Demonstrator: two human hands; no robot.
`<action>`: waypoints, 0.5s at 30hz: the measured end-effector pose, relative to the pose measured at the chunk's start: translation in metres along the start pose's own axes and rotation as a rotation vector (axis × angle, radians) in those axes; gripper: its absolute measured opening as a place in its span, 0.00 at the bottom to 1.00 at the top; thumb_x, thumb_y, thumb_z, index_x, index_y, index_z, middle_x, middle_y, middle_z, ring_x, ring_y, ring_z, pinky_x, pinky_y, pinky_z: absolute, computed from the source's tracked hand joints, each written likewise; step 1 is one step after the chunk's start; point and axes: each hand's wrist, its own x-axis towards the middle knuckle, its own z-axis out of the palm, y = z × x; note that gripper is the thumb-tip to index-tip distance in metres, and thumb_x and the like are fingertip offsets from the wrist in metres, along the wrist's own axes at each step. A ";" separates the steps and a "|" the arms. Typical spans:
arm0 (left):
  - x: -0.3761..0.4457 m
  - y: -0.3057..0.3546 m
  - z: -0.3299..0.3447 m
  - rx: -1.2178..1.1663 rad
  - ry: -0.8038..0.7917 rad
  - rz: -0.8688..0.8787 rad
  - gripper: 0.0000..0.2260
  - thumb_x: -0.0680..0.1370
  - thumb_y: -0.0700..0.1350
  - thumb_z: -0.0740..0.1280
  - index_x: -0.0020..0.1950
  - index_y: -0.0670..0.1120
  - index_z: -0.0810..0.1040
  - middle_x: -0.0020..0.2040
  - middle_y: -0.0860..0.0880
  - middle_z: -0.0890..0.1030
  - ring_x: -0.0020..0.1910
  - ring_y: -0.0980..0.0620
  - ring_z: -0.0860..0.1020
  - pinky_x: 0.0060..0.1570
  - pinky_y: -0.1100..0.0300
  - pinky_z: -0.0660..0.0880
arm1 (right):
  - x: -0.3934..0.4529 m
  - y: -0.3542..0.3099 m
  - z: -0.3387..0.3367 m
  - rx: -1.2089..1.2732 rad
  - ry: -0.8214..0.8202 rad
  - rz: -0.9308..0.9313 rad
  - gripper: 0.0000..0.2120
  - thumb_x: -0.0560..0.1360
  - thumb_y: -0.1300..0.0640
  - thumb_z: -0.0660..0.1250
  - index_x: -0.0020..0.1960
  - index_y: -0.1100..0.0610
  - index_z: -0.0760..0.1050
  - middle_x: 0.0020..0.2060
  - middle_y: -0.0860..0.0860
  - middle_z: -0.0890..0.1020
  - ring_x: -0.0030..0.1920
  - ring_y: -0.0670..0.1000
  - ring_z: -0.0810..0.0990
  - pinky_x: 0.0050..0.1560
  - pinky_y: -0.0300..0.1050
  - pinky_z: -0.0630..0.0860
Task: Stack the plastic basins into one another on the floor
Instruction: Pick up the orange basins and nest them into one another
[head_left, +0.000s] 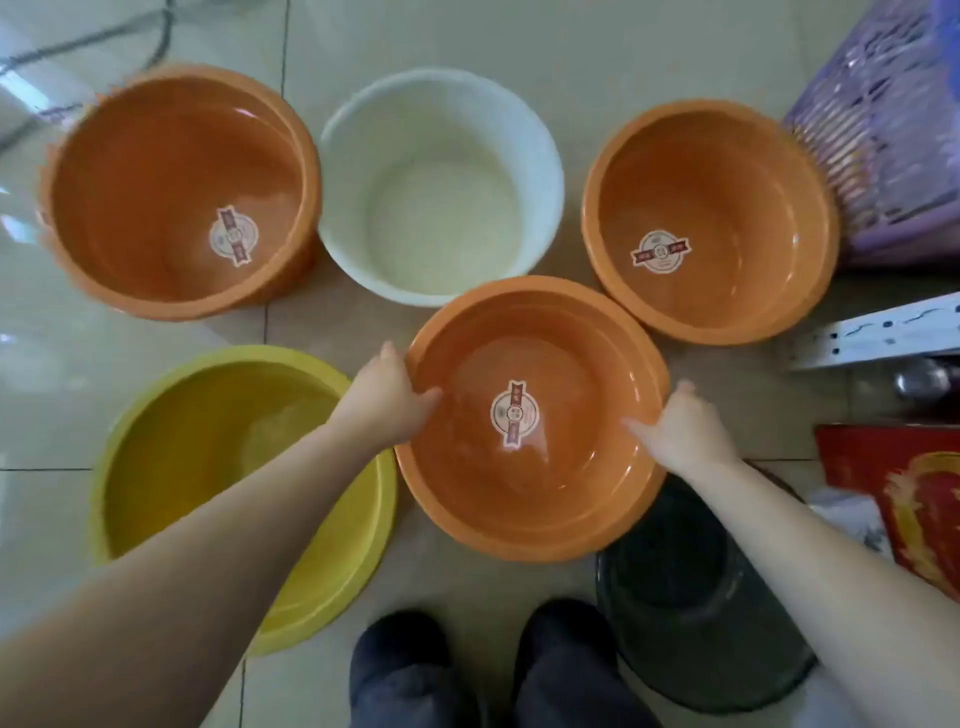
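Both my hands hold an orange basin (561, 499) with a round sticker in its bottom, in the middle of the view. My left hand (387, 397) grips its left rim, thumb inside. My right hand (680, 428) grips its right rim. Its lower left rim overlaps the yellow basin (171, 467) on the floor at the left. At the back stand a large orange basin (156, 171) on the left, a white basin (441, 171) in the middle and a smaller orange basin (727, 197) on the right. A dark green basin (691, 608) lies under my right forearm.
A purple plastic basket (883, 130) stands at the back right. A white perforated rail (883, 332) and a red printed packet (909, 493) lie at the right. My two dark shoes (498, 670) stand on the tiled floor at the bottom. A cable runs across the far left.
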 end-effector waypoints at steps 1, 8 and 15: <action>0.006 0.001 0.006 0.016 -0.014 -0.001 0.26 0.75 0.51 0.66 0.68 0.40 0.64 0.62 0.39 0.76 0.59 0.40 0.76 0.52 0.51 0.75 | 0.005 0.002 0.006 0.015 -0.016 -0.002 0.21 0.74 0.52 0.68 0.59 0.64 0.68 0.51 0.60 0.79 0.45 0.60 0.79 0.40 0.46 0.73; -0.005 0.001 0.000 -0.171 0.180 -0.019 0.05 0.74 0.38 0.60 0.48 0.39 0.70 0.41 0.45 0.75 0.44 0.40 0.75 0.35 0.54 0.70 | -0.017 0.005 -0.024 0.039 0.224 -0.150 0.15 0.76 0.53 0.67 0.34 0.58 0.69 0.29 0.50 0.74 0.27 0.46 0.72 0.25 0.37 0.64; -0.123 -0.041 -0.105 -0.578 0.332 -0.210 0.04 0.73 0.40 0.66 0.46 0.44 0.77 0.41 0.43 0.81 0.40 0.42 0.80 0.40 0.47 0.78 | -0.151 -0.071 -0.108 0.171 0.124 -0.263 0.09 0.76 0.51 0.65 0.42 0.57 0.76 0.33 0.52 0.81 0.33 0.52 0.82 0.36 0.49 0.80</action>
